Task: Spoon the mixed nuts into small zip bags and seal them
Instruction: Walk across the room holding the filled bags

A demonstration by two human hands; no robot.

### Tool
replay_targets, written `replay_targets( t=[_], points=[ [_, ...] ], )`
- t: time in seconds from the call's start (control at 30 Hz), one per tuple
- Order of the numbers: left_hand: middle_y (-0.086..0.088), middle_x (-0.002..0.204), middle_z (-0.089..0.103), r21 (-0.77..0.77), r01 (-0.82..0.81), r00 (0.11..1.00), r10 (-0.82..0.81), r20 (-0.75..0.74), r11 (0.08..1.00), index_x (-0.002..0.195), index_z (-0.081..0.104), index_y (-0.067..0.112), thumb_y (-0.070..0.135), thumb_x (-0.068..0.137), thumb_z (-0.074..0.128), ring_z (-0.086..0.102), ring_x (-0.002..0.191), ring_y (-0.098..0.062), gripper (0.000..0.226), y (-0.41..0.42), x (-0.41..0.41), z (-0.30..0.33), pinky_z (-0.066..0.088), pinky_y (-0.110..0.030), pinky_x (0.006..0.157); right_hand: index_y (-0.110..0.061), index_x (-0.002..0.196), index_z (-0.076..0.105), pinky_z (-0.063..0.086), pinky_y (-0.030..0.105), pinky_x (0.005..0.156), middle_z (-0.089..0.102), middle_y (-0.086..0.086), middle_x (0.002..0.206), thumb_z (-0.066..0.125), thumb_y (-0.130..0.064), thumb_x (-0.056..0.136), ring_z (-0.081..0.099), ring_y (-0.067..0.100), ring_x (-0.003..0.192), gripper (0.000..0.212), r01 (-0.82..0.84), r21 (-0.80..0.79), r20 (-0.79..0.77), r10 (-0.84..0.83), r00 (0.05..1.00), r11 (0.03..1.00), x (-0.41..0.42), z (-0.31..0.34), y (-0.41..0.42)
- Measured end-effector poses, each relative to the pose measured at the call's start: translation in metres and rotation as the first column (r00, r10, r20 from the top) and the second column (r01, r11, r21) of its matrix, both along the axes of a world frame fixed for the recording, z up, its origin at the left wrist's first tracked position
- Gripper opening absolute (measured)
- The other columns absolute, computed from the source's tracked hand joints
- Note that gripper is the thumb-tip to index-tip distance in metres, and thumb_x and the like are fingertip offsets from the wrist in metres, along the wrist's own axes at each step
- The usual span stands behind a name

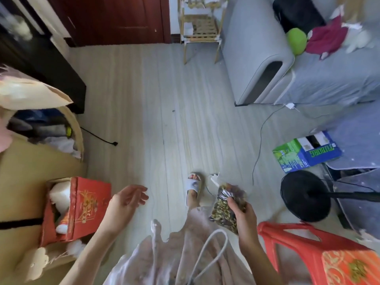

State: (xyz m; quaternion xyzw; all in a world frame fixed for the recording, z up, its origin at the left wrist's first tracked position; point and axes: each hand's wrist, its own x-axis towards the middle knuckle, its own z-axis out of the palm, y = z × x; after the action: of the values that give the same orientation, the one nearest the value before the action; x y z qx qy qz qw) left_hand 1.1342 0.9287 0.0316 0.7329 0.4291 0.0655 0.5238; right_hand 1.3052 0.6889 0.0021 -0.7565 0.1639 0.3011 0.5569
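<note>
A clear plastic bag of mixed nuts [223,210] hangs over the floor at lower centre right. My right hand [244,217] grips it from the right side, fingers curled round the bag's middle. My left hand [125,204] is out to the left at about the same height, palm up, fingers relaxed and holding nothing. No spoon and no small zip bags show in this view.
A red gift box [82,206] stands open at the lower left by cardboard boxes. An orange plastic stool [308,249] is at the lower right, a black fan base [304,196] beyond it. A grey sofa [287,68] and a green-blue carton [304,153] sit to the right. A cable [261,140] runs across the floor.
</note>
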Motion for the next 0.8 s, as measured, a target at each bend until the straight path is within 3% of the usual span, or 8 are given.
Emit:
replay_targets(
  t=[0.1, 0.2, 0.37, 0.5, 0.8],
  points=[
    [-0.001, 0.074, 0.069, -0.037, -0.11, 0.993, 0.111, 0.037, 0.993, 0.086, 0.064, 0.02, 0.006, 0.094, 0.046, 0.066, 0.066, -0.008, 0.024, 0.026, 0.058, -0.005, 0.051, -0.014, 0.06, -0.003, 0.102, 0.059, 0.049, 0.029, 0.065, 0.066, 0.009, 0.091, 0.071, -0.024, 0.082, 0.064, 0.021, 0.082, 0.031, -0.005, 0.005, 0.004, 0.005, 1.0, 1.0, 0.063, -0.001, 0.034],
    [-0.002, 0.075, 0.069, -0.098, -0.216, 0.974, 0.222, 0.053, 0.972, 0.087, 0.064, 0.018, 0.006, 0.095, 0.045, 0.066, 0.067, -0.011, 0.024, 0.053, 0.118, -0.007, 0.052, -0.015, 0.059, -0.006, 0.104, 0.06, 0.052, 0.036, 0.079, 0.066, 0.01, 0.098, 0.071, -0.025, 0.082, 0.064, 0.025, 0.091, 0.031, -0.018, 0.02, 0.005, 0.018, 1.0, 1.0, 0.131, 0.004, 0.071],
    [-0.002, 0.075, 0.07, -0.109, -0.175, 0.983, 0.18, 0.036, 0.978, 0.087, 0.065, 0.016, 0.007, 0.095, 0.045, 0.067, 0.066, -0.01, 0.022, 0.099, 0.207, 0.001, 0.052, -0.015, 0.06, -0.019, 0.096, 0.059, 0.052, 0.035, 0.079, 0.066, 0.007, 0.1, 0.069, -0.028, 0.083, 0.064, 0.022, 0.091, 0.019, -0.061, 0.048, 0.019, 0.06, 0.998, 0.997, 0.233, 0.019, 0.126],
    [-0.005, 0.073, 0.07, -0.12, -0.217, 0.975, 0.22, 0.01, 0.969, 0.084, 0.065, 0.016, 0.004, 0.094, 0.046, 0.067, 0.065, -0.012, 0.024, 0.136, 0.258, -0.001, 0.055, -0.024, 0.063, -0.012, 0.109, 0.057, 0.051, 0.028, 0.068, 0.065, 0.007, 0.101, 0.07, -0.028, 0.082, 0.065, 0.02, 0.09, 0.034, -0.065, 0.06, 0.004, 0.065, 0.998, 0.996, 0.296, 0.02, 0.166],
    [0.001, 0.07, 0.071, -0.109, -0.222, 0.974, 0.216, -0.066, 0.969, 0.084, 0.065, 0.018, 0.006, 0.094, 0.045, 0.067, 0.071, -0.019, 0.025, 0.256, 0.38, -0.023, 0.055, -0.031, 0.066, -0.012, 0.115, 0.054, 0.052, 0.031, 0.069, 0.063, 0.009, 0.105, 0.072, -0.031, 0.08, 0.063, 0.026, 0.094, 0.044, -0.006, 0.034, -0.041, 0.008, 0.999, 0.999, 0.422, -0.001, 0.263]
  ],
)
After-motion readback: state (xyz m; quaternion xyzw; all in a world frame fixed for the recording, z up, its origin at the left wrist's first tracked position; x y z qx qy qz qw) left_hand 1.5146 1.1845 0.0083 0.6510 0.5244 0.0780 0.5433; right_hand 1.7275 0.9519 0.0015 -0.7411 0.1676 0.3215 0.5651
